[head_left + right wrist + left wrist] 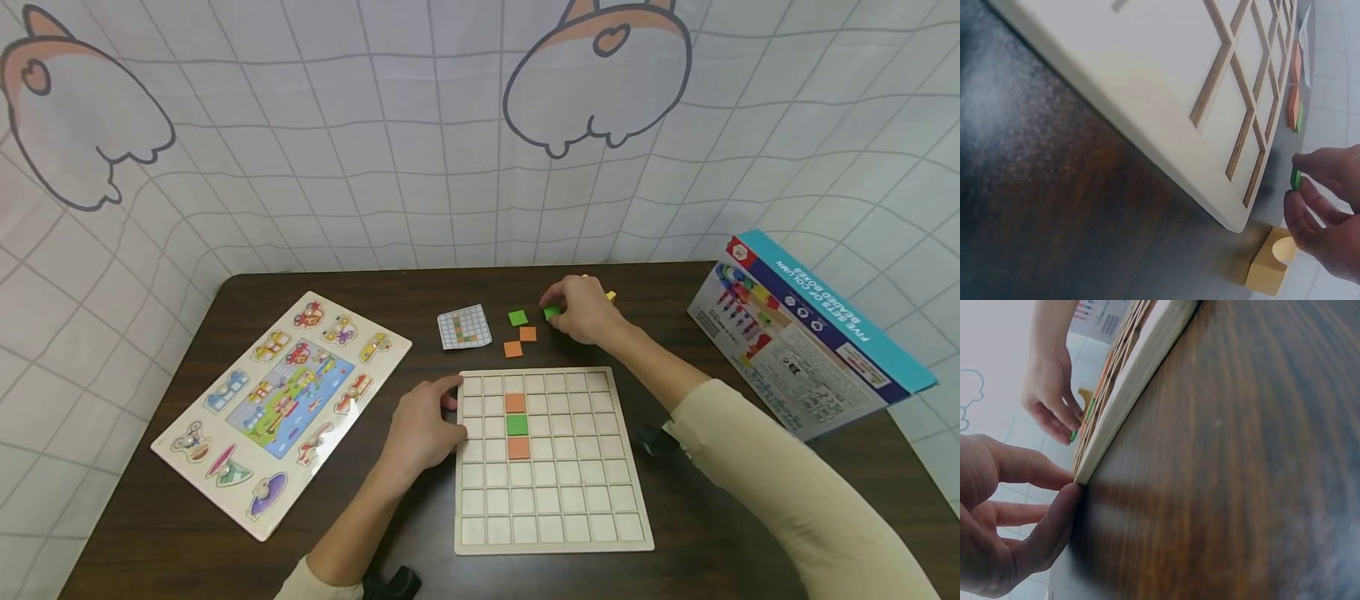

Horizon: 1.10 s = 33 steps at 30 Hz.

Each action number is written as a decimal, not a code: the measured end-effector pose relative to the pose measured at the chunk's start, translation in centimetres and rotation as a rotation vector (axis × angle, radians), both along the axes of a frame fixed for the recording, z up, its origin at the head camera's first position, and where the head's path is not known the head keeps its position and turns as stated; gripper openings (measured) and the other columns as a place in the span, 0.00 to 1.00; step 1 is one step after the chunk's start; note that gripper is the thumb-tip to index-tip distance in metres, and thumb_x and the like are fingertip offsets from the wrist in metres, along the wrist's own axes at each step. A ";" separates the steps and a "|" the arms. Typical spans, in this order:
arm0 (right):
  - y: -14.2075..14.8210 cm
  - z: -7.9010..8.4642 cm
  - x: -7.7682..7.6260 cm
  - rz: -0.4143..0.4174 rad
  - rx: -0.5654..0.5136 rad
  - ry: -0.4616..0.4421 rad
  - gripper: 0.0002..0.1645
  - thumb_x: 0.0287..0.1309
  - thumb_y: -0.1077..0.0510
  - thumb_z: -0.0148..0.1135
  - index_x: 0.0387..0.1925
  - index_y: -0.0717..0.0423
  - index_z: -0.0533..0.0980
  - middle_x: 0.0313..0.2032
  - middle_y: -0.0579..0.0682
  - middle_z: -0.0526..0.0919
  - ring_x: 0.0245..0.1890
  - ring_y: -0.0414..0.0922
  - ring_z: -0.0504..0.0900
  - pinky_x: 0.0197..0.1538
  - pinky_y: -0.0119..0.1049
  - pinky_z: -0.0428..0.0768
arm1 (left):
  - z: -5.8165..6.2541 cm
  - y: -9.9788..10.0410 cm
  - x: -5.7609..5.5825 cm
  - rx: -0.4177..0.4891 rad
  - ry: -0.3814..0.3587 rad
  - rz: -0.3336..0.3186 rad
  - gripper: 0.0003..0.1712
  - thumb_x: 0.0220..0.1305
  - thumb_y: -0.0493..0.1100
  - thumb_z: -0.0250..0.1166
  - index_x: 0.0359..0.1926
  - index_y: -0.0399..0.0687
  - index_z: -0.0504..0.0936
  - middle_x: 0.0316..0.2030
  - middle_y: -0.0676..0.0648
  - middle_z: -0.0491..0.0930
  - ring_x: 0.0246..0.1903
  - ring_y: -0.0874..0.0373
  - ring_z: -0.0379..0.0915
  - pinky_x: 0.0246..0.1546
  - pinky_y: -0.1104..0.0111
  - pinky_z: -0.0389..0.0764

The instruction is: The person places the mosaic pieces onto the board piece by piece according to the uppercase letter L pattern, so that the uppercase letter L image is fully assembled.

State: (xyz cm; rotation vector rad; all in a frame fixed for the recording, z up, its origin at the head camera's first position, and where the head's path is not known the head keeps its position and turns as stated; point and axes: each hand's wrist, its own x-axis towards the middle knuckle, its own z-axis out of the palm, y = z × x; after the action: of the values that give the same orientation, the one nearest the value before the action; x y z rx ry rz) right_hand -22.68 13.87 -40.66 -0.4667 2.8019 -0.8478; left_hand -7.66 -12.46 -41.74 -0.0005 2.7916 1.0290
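Lying slanted on the left of the dark table point(150, 533) was a picture puzzle board point(281, 417), its vehicles and toys arranged around a blue and green scene. To its right, the left hand point(423, 425) touched the left edge of a pale grid board point(555, 543); its fingers were relaxed, the thumb and forefinger spread, with the forefinger at the board's upper left corner and the thumb lower down. Just beyond the board lay a small card point(465, 327) printed with a coloured grid pattern. Three squares filled part of the board's third column: an upper orange tile point(515, 403) in the second row, a middle green tile point(517, 425) below it and a lower orange tile point(519, 448) below that. Above the board, a loose green tile point(517, 317) lay near two loose orange tiles point(528, 333). Next came the right hand point(588, 310), its thumb and fingertips nearly together, pinching a green tile by its edges beyond the board's far edge. Behind that hand was a yellow piece point(1269, 265), mostly hidden from the head camera, apparently a block with a rounded notch. Farthest right stood a blue-and-white box point(810, 333), tilted in view.
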 end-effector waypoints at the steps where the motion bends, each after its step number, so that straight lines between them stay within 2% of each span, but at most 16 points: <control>1: 0.0 0.0 0.1 0.000 -0.001 -0.001 0.16 0.62 0.65 0.69 0.52 0.59 0.86 0.47 0.57 0.85 0.48 0.53 0.80 0.54 0.51 0.77 | 0.0 0.0 0.0 0.002 -0.003 0.001 0.41 0.43 0.31 0.69 0.65 0.43 0.81 0.35 0.49 0.79 0.33 0.53 0.70 0.32 0.66 0.68; 6: 0.1 -0.2 0.3 0.004 0.001 0.011 0.16 0.61 0.64 0.69 0.51 0.59 0.86 0.45 0.57 0.86 0.46 0.53 0.81 0.49 0.48 0.80 | -0.1 0.0 0.0 0.013 -0.013 0.002 0.41 0.43 0.31 0.69 0.65 0.44 0.81 0.36 0.49 0.79 0.32 0.53 0.69 0.30 0.66 0.68; 19: 0.6 0.0 1.2 0.019 -0.011 0.026 0.15 0.61 0.63 0.71 0.50 0.59 0.86 0.44 0.57 0.88 0.43 0.51 0.85 0.47 0.47 0.83 | 0.0 0.1 0.0 0.010 -0.018 0.005 0.41 0.43 0.30 0.69 0.66 0.44 0.81 0.37 0.49 0.80 0.33 0.53 0.71 0.31 0.66 0.70; 33: 0.9 0.4 2.8 0.016 -0.030 0.025 0.15 0.59 0.64 0.73 0.49 0.59 0.87 0.42 0.55 0.87 0.40 0.49 0.84 0.45 0.45 0.83 | 0.0 0.2 0.1 -0.001 -0.019 0.006 0.41 0.43 0.31 0.70 0.66 0.44 0.81 0.36 0.49 0.79 0.33 0.53 0.71 0.31 0.66 0.70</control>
State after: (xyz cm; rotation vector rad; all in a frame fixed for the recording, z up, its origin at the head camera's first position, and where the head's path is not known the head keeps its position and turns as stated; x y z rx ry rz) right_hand -19.86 14.74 -40.26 -0.5073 2.8080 -0.8882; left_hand -7.60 -12.27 -41.72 -0.0185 2.7766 1.0242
